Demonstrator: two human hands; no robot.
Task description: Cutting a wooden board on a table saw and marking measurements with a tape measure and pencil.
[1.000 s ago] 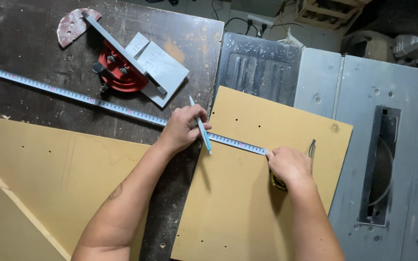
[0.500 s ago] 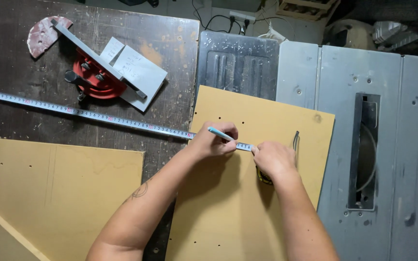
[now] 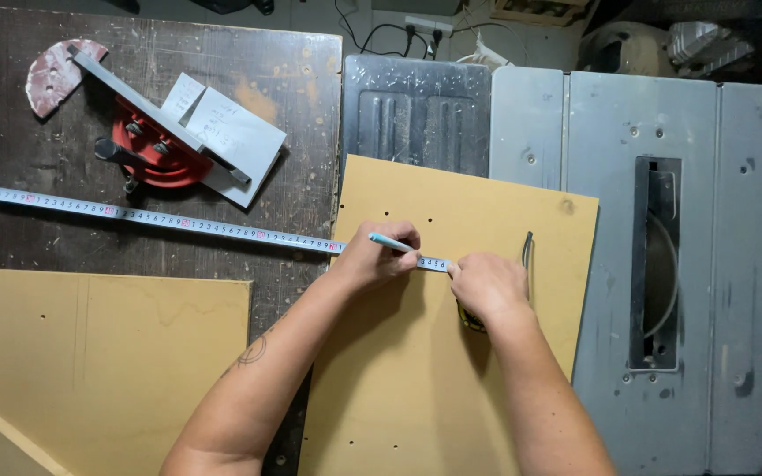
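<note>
A tan fibreboard panel (image 3: 451,388) with small drilled holes lies across the dark workbench and the table saw. A tape measure blade (image 3: 152,218) stretches from the far left over the bench onto the panel. My left hand (image 3: 377,257) holds a light blue pencil (image 3: 392,243) with its tip down at the blade. My right hand (image 3: 487,286) presses the blade's end against the panel and covers the tape measure case (image 3: 471,321), which is mostly hidden.
A grey table saw (image 3: 663,264) with its blade slot is at the right. A red mitre gauge (image 3: 156,145) with paper slips lies at the upper left, and another tan board (image 3: 90,361) at the lower left. Cables run along the far edge.
The pencil has come down from upright to the tape. My left hand has slid right along the blade toward my right hand. The view has shifted.
</note>
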